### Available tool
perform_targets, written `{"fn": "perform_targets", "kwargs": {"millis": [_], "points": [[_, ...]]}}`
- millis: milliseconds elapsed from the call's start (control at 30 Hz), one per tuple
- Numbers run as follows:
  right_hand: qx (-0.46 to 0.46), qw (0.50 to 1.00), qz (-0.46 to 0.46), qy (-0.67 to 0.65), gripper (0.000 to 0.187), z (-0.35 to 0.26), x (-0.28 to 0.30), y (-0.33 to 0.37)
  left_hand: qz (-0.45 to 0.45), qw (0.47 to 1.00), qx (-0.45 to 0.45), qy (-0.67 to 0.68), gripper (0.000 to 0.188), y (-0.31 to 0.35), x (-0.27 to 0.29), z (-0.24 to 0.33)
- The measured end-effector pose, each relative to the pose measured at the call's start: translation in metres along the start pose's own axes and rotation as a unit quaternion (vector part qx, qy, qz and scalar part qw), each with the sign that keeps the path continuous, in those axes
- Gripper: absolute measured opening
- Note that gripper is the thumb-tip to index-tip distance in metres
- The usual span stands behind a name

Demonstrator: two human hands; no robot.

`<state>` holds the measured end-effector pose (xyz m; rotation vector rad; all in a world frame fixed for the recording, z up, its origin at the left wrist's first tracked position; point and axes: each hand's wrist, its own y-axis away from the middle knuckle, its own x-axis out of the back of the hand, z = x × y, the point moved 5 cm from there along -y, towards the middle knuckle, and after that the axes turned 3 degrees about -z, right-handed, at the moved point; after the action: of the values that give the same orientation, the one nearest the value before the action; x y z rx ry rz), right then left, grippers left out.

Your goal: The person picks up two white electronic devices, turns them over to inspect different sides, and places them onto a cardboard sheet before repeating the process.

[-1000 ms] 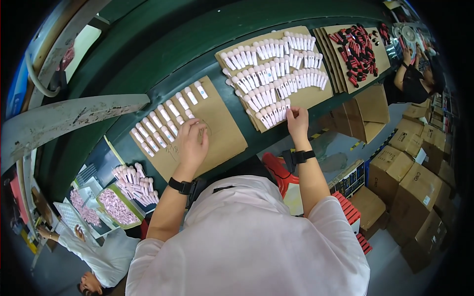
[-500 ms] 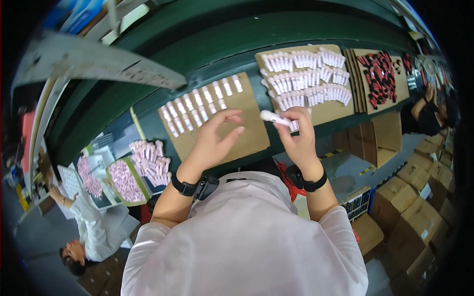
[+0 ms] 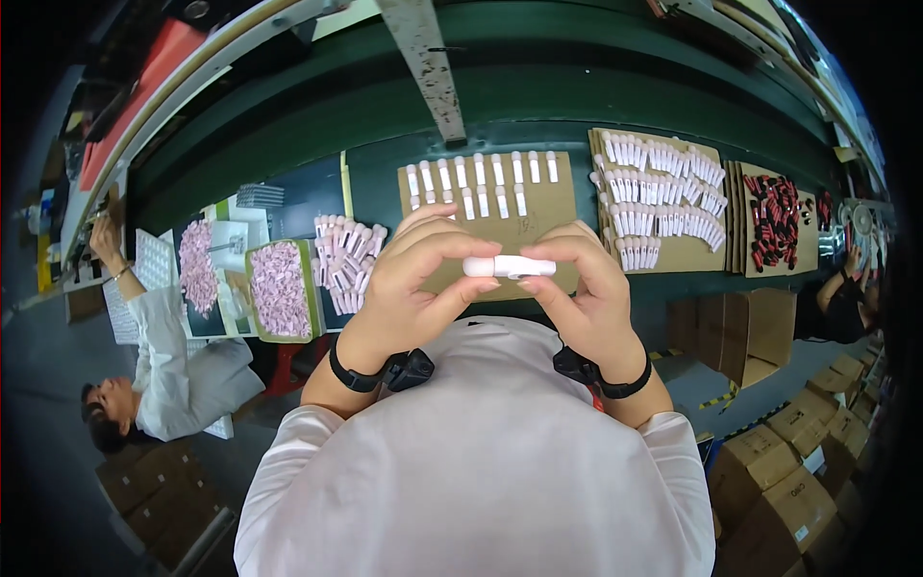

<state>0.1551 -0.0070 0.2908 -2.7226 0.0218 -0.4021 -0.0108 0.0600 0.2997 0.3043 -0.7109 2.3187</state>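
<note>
Between my two hands, level in front of my chest, is a small pale-pink and white cosmetic tube point(image 3: 508, 266) with a rounded pink end. My left hand point(image 3: 409, 279) pinches the rounded end between thumb and fingers. The other end is pinched by my right hand point(image 3: 591, 288). Beyond them lies a cardboard sheet point(image 3: 553, 219) with similar tubes point(image 3: 479, 171) in two rows, the nearer row partly hidden by my left hand. To the right, another stack of cardboard point(image 3: 663, 252) bears several dense rows of these tubes point(image 3: 663, 188).
A loose pile of pink tubes point(image 3: 346, 255) lies left of my hand, beside a green-rimmed bin point(image 3: 312, 332) of small pink pieces. Red-and-black tubes point(image 3: 772, 221) cover cardboard at far right. A co-worker point(image 3: 183, 375) sits left. Cartons point(image 3: 760, 457) stand lower right; a metal post point(image 3: 428, 72) rises behind.
The tube was in my right hand alone, with my left hand open and apart. Both hands have come together, and my left fingers have taken the tube's rounded end. The view has turned.
</note>
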Motion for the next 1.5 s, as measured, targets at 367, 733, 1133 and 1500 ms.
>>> {"fn": "perform_targets", "kwargs": {"millis": [367,733,1133,1500], "points": [[0.083,0.996,0.004,0.045,0.026,-0.047,-0.013,-0.012,0.023,0.998,-0.025,0.051,0.029,0.01,0.03,0.024],[0.107,0.993,-0.001,0.046,0.029,-0.056,-0.017,-0.015,0.007,0.996,-0.045,0.071,0.028,0.005,0.035,0.032],[0.125,0.991,0.002,0.056,0.029,-0.055,-0.015,-0.016,-0.02,0.995,-0.032,0.093,0.024,0.0,0.029,0.03],[0.037,0.996,0.018,-0.081,0.028,-0.046,-0.018,-0.013,-0.032,0.995,-0.002,0.092,0.022,0.005,0.014,0.024]]}}
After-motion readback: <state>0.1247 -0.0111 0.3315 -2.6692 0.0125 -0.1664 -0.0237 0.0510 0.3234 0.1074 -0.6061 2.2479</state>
